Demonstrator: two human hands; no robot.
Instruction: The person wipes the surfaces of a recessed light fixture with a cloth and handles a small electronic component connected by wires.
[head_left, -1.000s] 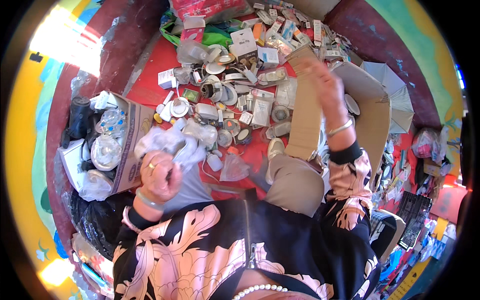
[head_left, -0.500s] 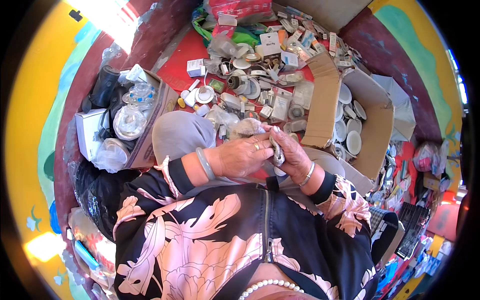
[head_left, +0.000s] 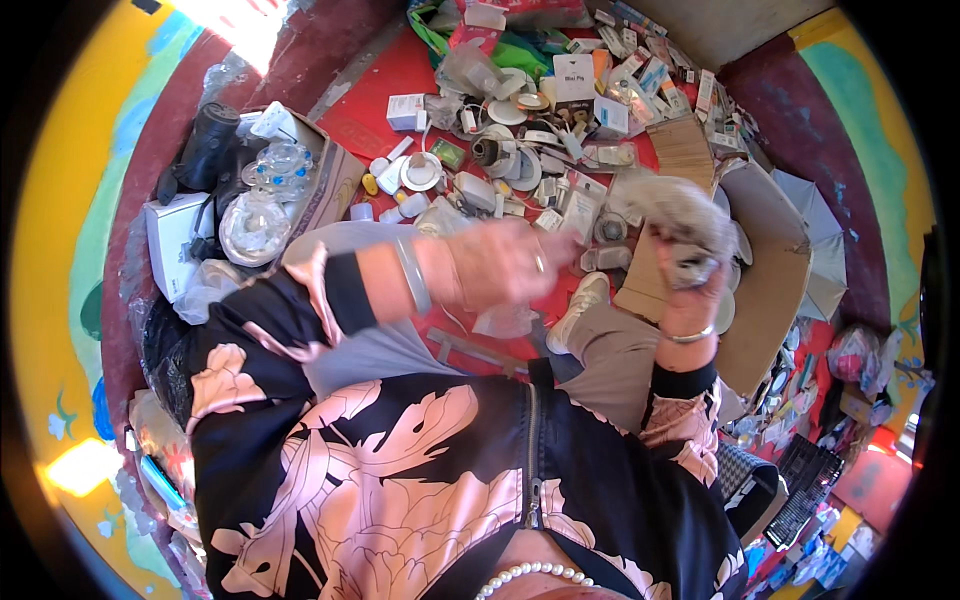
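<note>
Cloth [head_left: 688, 212] has moved rightward, gripped by right hand [head_left: 692, 296]; left hand [head_left: 500, 264] has parted, fingers too blurred to tell.

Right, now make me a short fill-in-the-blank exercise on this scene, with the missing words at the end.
1. The person's ____ hand holds a blurred grey-white bundle.
2. One finger of the left hand wears a ____.
3. The surface beneath the scattered items is coloured ____.
4. The keyboard at the lower right is coloured ____.

Missing words: right, ring, red, black.
</note>
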